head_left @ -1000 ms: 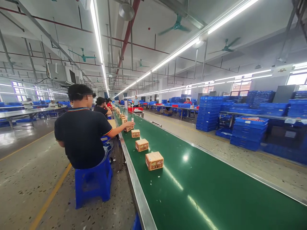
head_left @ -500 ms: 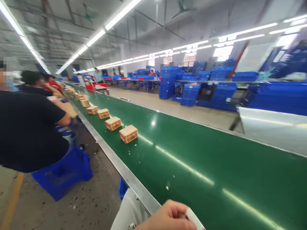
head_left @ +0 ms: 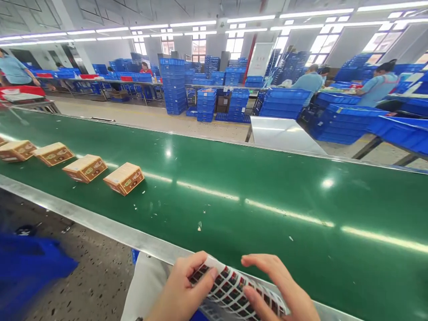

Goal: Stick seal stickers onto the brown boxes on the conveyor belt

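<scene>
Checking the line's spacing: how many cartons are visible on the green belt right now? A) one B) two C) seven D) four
D: four cartons lie in a row on the left of the green belt, away from the hands holding the sticker sheet.

Four boxes [head_left: 124, 178] on green belt [head_left: 254, 187], blue crates [head_left: 173, 84] behind

Single head-worn view, looking forward and down across the long green conveyor belt [head_left: 254, 187], which runs left to right through the picture. Both hands, left [head_left: 182, 290] and right [head_left: 279, 287], sit at the bottom edge, very near the lens. Small orange cardboard boxes [head_left: 124, 178] lie mid-distance, left. Stacked blue plastic crates [head_left: 174, 84] stand far behind the belt.
</scene>
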